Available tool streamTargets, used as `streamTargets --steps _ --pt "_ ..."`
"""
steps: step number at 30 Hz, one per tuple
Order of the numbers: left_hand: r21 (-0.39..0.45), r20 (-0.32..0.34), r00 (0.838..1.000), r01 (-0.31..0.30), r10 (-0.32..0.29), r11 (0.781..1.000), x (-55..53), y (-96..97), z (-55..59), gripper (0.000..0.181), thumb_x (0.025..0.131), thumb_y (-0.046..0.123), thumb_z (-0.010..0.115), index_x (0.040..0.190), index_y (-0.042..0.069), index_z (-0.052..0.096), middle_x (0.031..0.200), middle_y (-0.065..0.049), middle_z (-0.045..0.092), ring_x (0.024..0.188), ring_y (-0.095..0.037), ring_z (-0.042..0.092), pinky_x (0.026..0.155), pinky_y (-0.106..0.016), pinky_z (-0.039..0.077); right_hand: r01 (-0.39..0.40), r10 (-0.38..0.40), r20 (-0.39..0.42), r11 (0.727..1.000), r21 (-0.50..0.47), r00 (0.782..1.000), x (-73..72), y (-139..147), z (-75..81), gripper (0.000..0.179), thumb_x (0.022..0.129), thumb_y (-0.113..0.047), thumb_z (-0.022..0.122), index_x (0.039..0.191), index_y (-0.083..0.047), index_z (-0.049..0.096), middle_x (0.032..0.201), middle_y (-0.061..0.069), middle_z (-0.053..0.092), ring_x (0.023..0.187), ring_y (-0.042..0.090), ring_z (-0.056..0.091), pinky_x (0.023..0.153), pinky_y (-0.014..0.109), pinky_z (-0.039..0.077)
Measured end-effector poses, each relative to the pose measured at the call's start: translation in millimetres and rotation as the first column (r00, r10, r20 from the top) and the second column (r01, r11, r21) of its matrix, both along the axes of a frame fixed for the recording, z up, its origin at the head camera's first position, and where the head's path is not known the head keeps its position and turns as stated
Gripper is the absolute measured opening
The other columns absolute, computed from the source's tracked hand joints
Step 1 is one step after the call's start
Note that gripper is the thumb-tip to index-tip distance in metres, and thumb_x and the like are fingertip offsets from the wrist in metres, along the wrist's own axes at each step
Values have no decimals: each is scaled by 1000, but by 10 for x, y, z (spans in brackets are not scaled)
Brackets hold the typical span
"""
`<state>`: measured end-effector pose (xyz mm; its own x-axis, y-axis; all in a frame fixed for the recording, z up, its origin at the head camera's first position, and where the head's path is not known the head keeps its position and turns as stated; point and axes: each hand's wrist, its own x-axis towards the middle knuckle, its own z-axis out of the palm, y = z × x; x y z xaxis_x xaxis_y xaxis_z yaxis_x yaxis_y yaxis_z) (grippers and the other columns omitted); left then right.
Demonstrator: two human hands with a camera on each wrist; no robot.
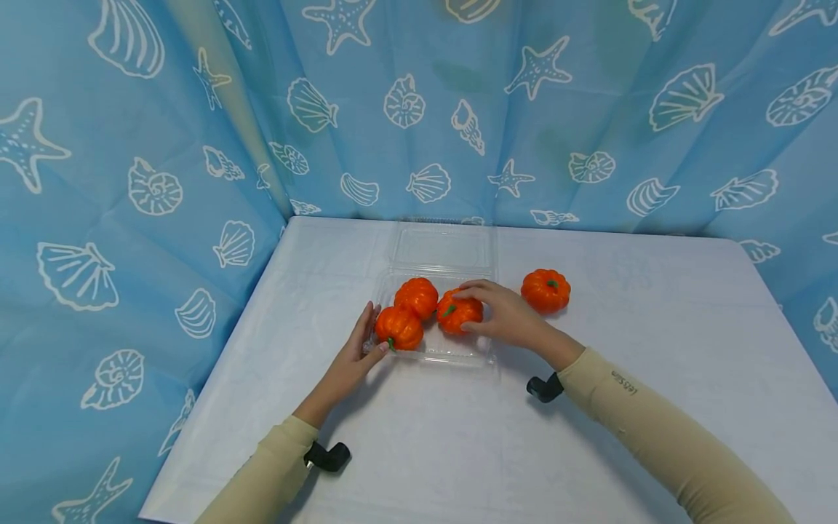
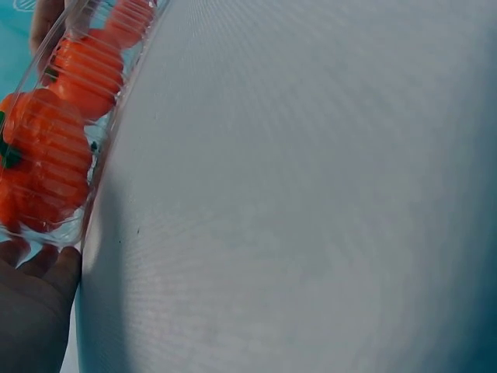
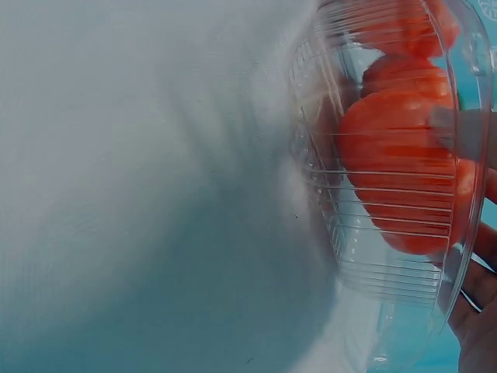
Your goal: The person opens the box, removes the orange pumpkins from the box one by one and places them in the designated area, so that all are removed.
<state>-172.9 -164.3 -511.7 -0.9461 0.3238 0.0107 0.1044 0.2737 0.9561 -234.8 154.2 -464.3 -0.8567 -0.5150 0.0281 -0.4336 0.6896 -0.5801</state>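
An open clear plastic clamshell box (image 1: 452, 356) lies on the table with three small orange pumpkins in it. My right hand (image 1: 513, 316) reaches in from the right. It holds the right-hand pumpkin (image 1: 453, 314), fingers over its far side and thumb at its near side. Two more pumpkins sit at the left of the box, one at the back (image 1: 417, 297) and one in front (image 1: 398, 327), its green stem toward me. Along the box's left wall my left hand (image 1: 353, 356) rests with extended fingers, its thumb at the near corner. The left wrist view shows its fingertips against the box's end.
A fourth pumpkin (image 1: 546, 291) stands on the white-covered table (image 1: 628, 306), right of the box. The box's transparent lid (image 1: 444, 246) lies folded back toward the rear edge. A blue curtain (image 1: 406, 153) with shell prints hangs behind and to the left.
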Motion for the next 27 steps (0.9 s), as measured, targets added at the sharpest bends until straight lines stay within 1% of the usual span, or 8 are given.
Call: streamTargets --steps 8,15,21,27 --pt "0 -2 1000 0 0 1000 -7 -1 -3 85 104 18 61 165 12 3 170 -5 15 155 -25 16 118 -53 29 16 -16 -12 999 43 1000 66 -28 25 54 88 -34 81 137 -20 66 147 9 54 136 34 49 106 54 47" --pt "4 -5 1000 5 -5 1000 -5 -9 -9 84 104 19 61 165 13 4 170 -5 15 155 -24 16 119 -53 28 32 -31 -36 999 38 999 97 -26 -14 54 87 -34 82 137 -21 66 148 10 54 137 34 49 104 54 48" --pt "12 -13 1000 11 -11 1000 -11 -10 -18 83 104 17 60 165 13 4 170 -6 15 156 -25 14 119 -54 26 32 -31 -53 999 9 998 96 -14 -34 54 87 -34 81 137 -19 66 146 9 55 135 33 51 105 53 48" --pt "16 -10 1000 14 -14 1000 -1 -11 -9 83 104 17 60 165 12 3 170 -7 14 156 -25 14 120 -53 25 42 -45 -64 998 -49 997 100 18 -41 53 88 -33 81 136 -19 65 145 9 56 136 33 51 107 55 45"
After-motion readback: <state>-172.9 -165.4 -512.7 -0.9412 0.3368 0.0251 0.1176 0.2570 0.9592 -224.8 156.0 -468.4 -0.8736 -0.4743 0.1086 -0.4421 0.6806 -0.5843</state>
